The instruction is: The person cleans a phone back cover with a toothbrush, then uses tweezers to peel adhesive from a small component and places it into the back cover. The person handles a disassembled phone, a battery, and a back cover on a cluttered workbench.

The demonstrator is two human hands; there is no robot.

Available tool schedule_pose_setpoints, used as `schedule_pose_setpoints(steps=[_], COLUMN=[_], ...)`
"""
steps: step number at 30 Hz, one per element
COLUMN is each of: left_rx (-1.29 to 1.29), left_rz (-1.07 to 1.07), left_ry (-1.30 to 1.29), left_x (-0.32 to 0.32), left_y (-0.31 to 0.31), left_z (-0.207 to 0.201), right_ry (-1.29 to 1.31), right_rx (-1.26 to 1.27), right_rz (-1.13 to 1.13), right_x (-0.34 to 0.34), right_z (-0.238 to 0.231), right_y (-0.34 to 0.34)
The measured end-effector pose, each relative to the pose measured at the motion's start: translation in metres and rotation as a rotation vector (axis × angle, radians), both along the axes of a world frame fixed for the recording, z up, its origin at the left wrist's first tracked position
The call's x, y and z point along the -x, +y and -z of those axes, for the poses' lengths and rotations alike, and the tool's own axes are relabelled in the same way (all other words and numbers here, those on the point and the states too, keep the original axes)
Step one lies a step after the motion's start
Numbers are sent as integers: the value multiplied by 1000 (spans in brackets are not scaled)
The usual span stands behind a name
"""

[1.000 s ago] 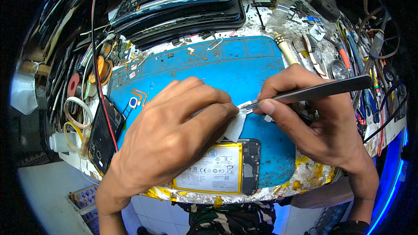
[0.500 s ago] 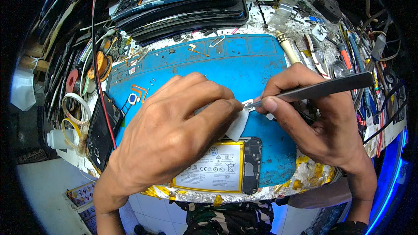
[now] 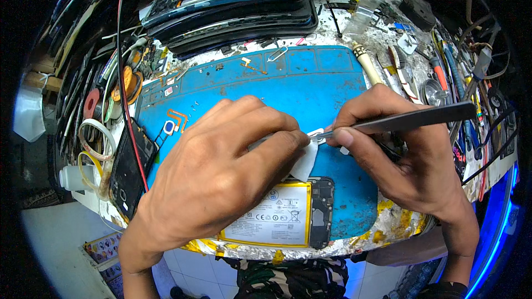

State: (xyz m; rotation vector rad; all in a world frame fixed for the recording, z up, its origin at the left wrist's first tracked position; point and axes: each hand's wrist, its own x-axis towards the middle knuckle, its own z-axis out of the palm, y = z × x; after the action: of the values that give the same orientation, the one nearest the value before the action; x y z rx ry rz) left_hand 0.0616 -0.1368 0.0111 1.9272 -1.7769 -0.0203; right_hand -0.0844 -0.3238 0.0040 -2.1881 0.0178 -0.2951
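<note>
I count one pair of tweezers [image 3: 410, 119] in my right fingers [image 3: 346, 136], one white scrap [image 3: 304, 166] in my left fingers [image 3: 291, 139], one blue mat [image 3: 282, 89] beneath both.

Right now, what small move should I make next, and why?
Perhaps nudge the small white piece gently with the tweezers: the right hand holds them, tip apparently at that piece, and the left hand is close beside it.

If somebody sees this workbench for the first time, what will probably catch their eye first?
Probably the bright blue mat in the middle, above which the left hand holds a white piece and the right hand holds tweezers. Next, perhaps, the yellow-edged battery near the bench's front edge, and the stack of devices behind the mat.
</note>
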Motion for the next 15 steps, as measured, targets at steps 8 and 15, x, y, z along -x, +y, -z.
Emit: schedule_pose_setpoints(steps=[8, 15], left_rx=[-3, -32], left_rz=[7, -83], left_ry=[16, 72], left_x=[0, -3], left_y=[1, 4], left_z=[0, -14], right_ry=[-52, -165], right_rx=[19, -36], right_rz=[-26, 2], right_x=[-1, -6], right_z=[5, 3], right_y=[-3, -5])
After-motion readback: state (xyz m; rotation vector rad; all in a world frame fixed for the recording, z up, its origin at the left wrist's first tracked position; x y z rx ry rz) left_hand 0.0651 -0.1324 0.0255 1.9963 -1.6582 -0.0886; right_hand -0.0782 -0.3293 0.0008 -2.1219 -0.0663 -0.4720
